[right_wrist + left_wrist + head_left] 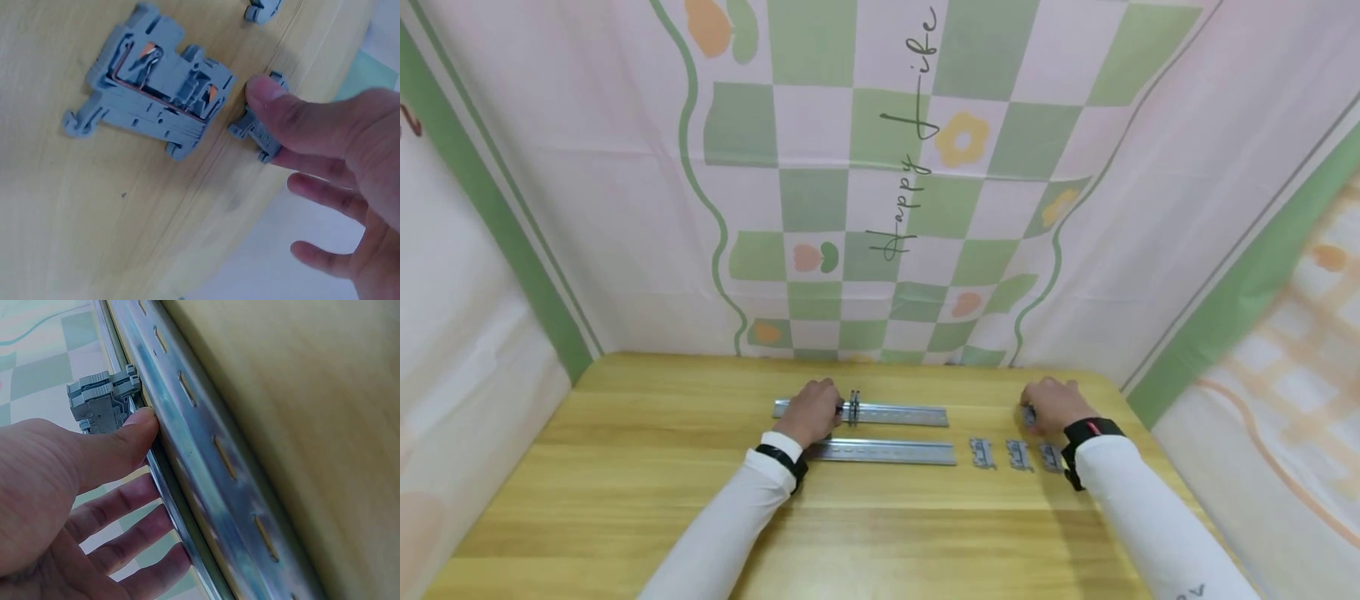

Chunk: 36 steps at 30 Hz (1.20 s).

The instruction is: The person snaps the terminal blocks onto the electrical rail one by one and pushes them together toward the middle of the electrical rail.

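My left hand [811,410] grips the back metal DIN rail [902,414], thumb on its near side and fingers on the far side. Right beside the thumb, grey terminal blocks [100,400] stand clipped upright on that rail. A second slotted DIN rail [887,452] lies parallel in front of it. Over at the right, my right hand [1056,404] pinches a grey terminal block [265,134] between thumb and fingers, at the tabletop. Near that hand, a loose terminal block [159,87] lies flat, showing orange parts inside. The fingers partly hide the held block.
Three loose terminal blocks lie in a row right of the front rail: a left one [981,452], a middle one [1018,455] and a right one [1051,457] near my wrist. The wooden table [880,525] ends at a hanging checked cloth [887,200].
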Motion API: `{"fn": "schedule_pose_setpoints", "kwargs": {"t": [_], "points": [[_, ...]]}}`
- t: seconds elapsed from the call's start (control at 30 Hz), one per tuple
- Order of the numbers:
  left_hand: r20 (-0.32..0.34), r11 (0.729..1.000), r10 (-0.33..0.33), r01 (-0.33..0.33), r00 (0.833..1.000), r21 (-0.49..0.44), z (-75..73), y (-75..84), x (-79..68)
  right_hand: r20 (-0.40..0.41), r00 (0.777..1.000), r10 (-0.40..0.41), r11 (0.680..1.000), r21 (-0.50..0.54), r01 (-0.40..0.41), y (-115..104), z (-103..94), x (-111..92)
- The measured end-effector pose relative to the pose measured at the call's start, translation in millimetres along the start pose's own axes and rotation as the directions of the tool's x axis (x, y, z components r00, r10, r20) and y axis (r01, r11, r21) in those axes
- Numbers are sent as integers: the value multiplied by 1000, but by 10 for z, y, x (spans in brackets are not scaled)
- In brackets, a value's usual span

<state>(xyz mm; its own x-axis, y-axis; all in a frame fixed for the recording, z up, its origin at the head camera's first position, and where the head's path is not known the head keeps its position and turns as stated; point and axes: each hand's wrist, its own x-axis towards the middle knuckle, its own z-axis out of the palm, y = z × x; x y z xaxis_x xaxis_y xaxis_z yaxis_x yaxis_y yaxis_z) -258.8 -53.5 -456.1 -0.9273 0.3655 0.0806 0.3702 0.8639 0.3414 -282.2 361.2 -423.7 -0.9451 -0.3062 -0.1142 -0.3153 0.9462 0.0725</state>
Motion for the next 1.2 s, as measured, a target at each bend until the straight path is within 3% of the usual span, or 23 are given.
{"fn": "schedule_pose_setpoints", "kwargs": {"t": [0.17, 0.4, 0.6, 0.73, 0.83, 0.97, 1.1, 1.2], "points": [[6, 1000, -3, 3, 1000, -4, 5, -8, 5, -54, 997, -57, 998, -41, 55, -97, -22, 58], [0, 1000, -6, 6, 1000, -4, -20, 3, -5, -180, 981, -66, 998, -18, 64, -356, -99, 165], [-1, 1000, -5, 5, 1000, -13, -20, 15, -18, -237, 962, -132, 987, 56, 149, -681, -181, 275], [0, 1000, -5, 5, 1000, -6, -19, 19, -21, -253, 959, -130, 965, 188, 180, -946, -206, 349], [2, 1000, -3, 3, 1000, 1, -20, 17, -21, -242, 964, -114, 921, 339, 194, -1149, -196, 407], [-3, 1000, 2, -2, 1000, 9, -24, 17, -21, -221, 967, -127, 826, 517, 226, -1397, -158, 483], [-9, 1000, 5, -5, 1000, 22, -19, 15, -15, -211, 957, -202, 720, 630, 290, -1598, -114, 564], [-14, 999, 12, -12, 1000, 35, -13, 11, -5, -188, 952, -242, 678, 669, 305, -1707, -86, 617]]}}
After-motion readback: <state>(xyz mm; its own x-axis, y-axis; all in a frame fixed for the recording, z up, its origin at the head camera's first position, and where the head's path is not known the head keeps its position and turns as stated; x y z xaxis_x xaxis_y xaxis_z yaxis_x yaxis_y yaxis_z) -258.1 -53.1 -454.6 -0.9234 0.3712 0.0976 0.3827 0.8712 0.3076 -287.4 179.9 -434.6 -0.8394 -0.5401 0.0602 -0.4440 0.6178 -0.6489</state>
